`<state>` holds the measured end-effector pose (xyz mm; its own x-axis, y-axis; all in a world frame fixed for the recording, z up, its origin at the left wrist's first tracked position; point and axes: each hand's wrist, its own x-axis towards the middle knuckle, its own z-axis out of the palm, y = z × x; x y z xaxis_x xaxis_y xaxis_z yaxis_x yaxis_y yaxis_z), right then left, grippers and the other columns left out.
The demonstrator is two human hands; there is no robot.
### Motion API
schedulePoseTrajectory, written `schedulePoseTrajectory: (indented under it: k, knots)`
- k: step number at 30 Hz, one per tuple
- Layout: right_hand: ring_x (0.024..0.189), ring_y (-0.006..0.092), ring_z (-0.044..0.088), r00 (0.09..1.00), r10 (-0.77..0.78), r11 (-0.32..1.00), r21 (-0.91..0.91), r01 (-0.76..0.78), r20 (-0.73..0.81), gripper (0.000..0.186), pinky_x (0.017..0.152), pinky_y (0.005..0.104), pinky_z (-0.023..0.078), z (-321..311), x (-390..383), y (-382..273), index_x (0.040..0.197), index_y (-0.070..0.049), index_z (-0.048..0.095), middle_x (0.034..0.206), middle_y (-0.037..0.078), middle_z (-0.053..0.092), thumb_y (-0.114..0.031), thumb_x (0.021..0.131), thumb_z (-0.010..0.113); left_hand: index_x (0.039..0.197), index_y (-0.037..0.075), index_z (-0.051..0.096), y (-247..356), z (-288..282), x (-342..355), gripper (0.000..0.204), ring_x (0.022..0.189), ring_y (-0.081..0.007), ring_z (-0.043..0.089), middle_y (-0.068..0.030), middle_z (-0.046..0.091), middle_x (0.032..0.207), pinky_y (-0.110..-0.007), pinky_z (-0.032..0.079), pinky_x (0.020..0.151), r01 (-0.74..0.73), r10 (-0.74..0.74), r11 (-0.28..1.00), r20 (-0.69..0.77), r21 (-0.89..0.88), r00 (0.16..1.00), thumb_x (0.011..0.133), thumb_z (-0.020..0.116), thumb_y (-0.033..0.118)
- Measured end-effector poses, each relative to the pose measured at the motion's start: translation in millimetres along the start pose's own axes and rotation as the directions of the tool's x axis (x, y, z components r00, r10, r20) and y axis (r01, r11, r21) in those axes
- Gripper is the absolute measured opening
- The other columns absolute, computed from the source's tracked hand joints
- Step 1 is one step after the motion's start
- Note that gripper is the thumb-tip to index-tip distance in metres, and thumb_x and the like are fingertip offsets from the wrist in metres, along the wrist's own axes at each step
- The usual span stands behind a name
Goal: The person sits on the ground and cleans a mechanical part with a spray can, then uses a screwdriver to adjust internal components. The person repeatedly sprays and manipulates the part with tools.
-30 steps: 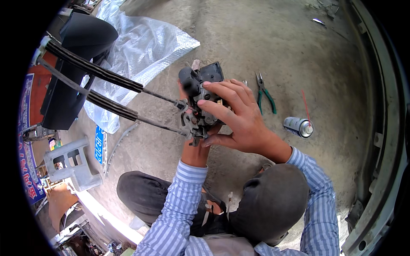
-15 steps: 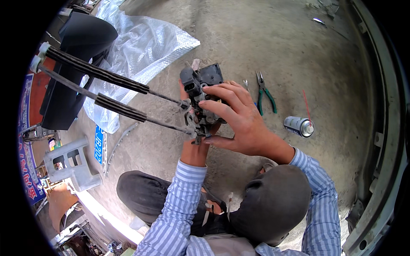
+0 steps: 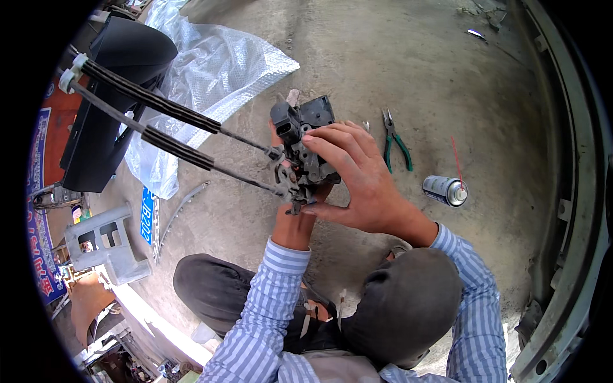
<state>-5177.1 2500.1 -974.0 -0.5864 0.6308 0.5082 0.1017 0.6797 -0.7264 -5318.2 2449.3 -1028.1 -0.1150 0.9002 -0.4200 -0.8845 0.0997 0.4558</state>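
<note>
head cam | looks steeply down from above | close over hands [image 3: 332, 191] | fisheye, one view

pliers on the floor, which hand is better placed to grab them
Right, probably. The pliers lie just beyond the right hand; the left hand grips the latch assembly from below.

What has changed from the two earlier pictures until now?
The two black cables on the latch mechanism swung a little, their far ends rising toward the upper left. Both hands kept their grip: the right hand over the mechanism, the left hand under it. Pliers and spray can stayed on the ground.
</note>
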Motion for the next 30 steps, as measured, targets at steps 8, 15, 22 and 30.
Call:
schedulePoseTrajectory:
  k: [8,15,22,30]
  knots:
    - [0.127,0.0336,0.048,0.999,-0.024,1.0,0.01,0.024,-0.029,0.093,0.112,0.0533,0.031,2.6,-1.4,9.7,0.139,-0.008,0.049,0.133,0.011,0.054,-0.036,0.06,0.088,0.144,0.014,0.038,3.4,6.7,3.2,0.049,0.121,-0.0228,0.055,-0.0115,0.054,0.131,-0.039,0.052,0.098,0.007,-0.012,0.999,-0.094,-0.049,0.995,0.105,0.042,0.044]
    - [0.118,0.032,0.054,0.988,-0.088,0.994,-0.073,0.08,-0.13,0.1,0.105,0.0494,0.036,4.1,-1.3,8.6,0.14,-0.003,0.048,0.128,0.012,0.059,-0.05,0.06,0.085,0.143,0.013,0.037,4.8,-10.4,30.3,0.05,0.121,-0.0224,0.054,-0.0117,0.055,0.129,-0.039,0.051,0.1,-0.051,0.135,0.986,0.569,-0.161,0.811,0.105,0.042,0.045]
    - [0.115,0.033,0.055,0.992,-0.021,0.998,-0.066,0.012,-0.128,0.102,0.102,0.0476,0.037,6.2,-1.3,7.6,0.138,-0.001,0.05,0.123,0.013,0.06,-0.053,0.057,0.085,0.15,0.011,0.027,-21.8,-14.6,1.4,0.052,0.122,-0.0214,0.053,-0.0114,0.049,0.135,-0.039,0.046,0.107,-0.095,0.088,0.994,0.136,0.047,0.987,0.107,0.043,0.034]
    - [0.12,0.0357,0.051,0.998,0.038,0.999,-0.015,-0.039,-0.048,0.094,0.106,0.0496,0.035,7.0,4.7,0.8,0.139,-0.004,0.049,0.127,0.014,0.057,-0.039,0.061,0.088,0.144,0.014,0.037,3.7,-3.7,2.4,0.049,0.121,-0.0246,0.056,-0.0123,0.053,0.135,-0.041,0.049,0.103,-0.038,0.059,0.99,0.153,-0.139,0.987,0.104,0.044,0.043]
